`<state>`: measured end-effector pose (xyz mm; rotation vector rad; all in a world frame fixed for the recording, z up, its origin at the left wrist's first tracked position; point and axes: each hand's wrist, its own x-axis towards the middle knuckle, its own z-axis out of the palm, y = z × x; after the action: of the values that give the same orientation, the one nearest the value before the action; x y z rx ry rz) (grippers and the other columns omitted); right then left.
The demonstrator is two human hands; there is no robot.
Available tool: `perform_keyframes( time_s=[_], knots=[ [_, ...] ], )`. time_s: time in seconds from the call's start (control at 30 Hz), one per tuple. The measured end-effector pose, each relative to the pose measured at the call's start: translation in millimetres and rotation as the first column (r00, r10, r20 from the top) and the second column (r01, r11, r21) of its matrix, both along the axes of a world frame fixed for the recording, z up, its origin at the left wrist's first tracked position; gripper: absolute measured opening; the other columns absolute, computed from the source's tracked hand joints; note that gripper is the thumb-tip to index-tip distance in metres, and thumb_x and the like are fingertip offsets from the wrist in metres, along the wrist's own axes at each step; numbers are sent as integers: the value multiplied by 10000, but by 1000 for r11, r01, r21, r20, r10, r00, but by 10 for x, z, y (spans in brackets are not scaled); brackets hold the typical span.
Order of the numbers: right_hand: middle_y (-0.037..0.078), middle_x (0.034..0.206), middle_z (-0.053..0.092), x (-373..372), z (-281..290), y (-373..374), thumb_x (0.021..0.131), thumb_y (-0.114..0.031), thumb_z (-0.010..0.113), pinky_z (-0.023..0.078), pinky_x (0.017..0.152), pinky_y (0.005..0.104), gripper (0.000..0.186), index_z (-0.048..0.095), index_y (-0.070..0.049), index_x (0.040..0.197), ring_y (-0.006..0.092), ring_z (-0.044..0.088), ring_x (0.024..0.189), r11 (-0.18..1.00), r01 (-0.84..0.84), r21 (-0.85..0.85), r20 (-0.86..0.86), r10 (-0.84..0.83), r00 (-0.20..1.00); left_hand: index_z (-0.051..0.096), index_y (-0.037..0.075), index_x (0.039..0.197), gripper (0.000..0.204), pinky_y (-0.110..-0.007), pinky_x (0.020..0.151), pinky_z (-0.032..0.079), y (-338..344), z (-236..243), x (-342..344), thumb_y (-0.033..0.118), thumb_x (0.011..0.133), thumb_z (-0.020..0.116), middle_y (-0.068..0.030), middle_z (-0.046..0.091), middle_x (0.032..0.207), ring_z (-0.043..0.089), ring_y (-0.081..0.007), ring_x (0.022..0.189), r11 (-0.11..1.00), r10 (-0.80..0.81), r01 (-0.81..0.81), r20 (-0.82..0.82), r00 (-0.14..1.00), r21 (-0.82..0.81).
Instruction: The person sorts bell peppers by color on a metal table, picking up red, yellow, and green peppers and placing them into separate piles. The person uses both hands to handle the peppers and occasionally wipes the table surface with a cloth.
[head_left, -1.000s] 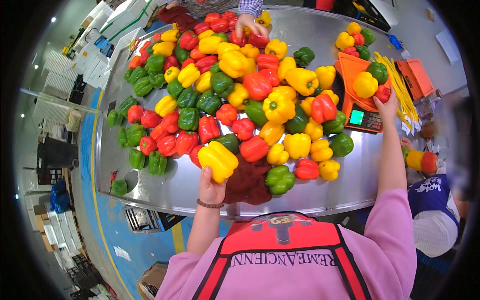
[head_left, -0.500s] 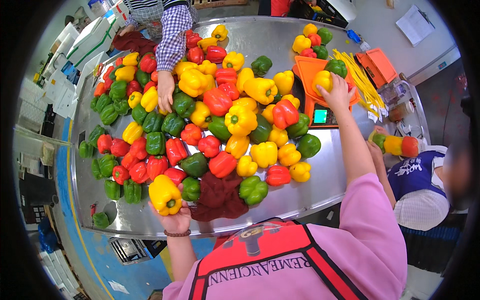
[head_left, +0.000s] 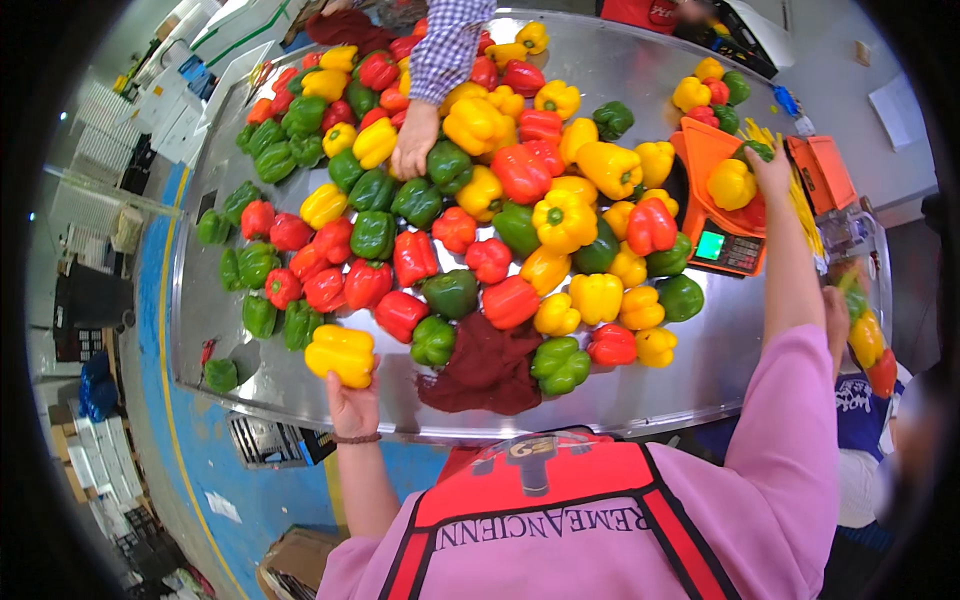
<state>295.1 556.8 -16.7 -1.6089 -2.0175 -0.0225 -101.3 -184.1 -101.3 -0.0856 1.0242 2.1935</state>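
While the left hand (head_left: 353,405) is wrapped round the base of a large, glossy yellow bell pepper (head_left: 341,355), holding it above the near edge of a shiny metal table (head_left: 640,395), the right hand (head_left: 771,172) is at an orange digital scale with a black key panel (head_left: 735,248). Its fingers lie against a dark green bell pepper (head_left: 757,150) at the far side of the scale's tray — whether they are closed on it I cannot tell. A round yellow bell pepper (head_left: 731,184) sits in the tray, partly covering a red one (head_left: 754,213).

As for writing, the scale has a lit green display (head_left: 711,245) and small key markings, too small to make out. Dark capital letters run across the pink shirt (head_left: 545,540), below a red panel with black edging (head_left: 590,462) that bears a dark printed emblem. White characters mark a co-worker's blue garment (head_left: 856,398) at the right.

Red, yellow and green bell peppers (head_left: 520,173) are heaped over the table, beside a crumpled dark red cloth (head_left: 485,368). Another co-worker's hand (head_left: 415,140), below a purple-and-white checked sleeve (head_left: 447,55), reaches down among them.
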Motion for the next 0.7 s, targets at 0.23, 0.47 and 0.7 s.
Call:
perform_keyframes(
  time_s=[0.23,0.47,0.7],
  knots=[
    [260,1292,565,31,31,198,691,-494,776,442,995,388,937,425,5,1402,355,559,1198,981,51,-186,188,-15,982,365,136,1400,635,-442,990,473,272,159,83,170,862,699,-83,510,1343,542,-284,1207,997,-22,7,-209,978,-72],
    [258,1311,549,-7,-28,254,746,-474,740,433,1001,408,889,387,-40,1436,384,544,1203,981,54,-187,256,-5,967,346,68,1345,835,-383,971,473,166,-177,-7,61,670,838,-115,495,1263,553,-233,1128,774,-190,-243,-581,792,-585],
    [219,1234,603,-110,35,5,837,-498,650,445,975,438,734,432,-101,1415,367,559,1168,992,65,104,414,-103,904,299,59,1355,949,-395,897,507,230,-400,116,203,627,891,-176,567,1172,604,-284,1044,580,-317,-345,-594,739,-738]
  ],
)
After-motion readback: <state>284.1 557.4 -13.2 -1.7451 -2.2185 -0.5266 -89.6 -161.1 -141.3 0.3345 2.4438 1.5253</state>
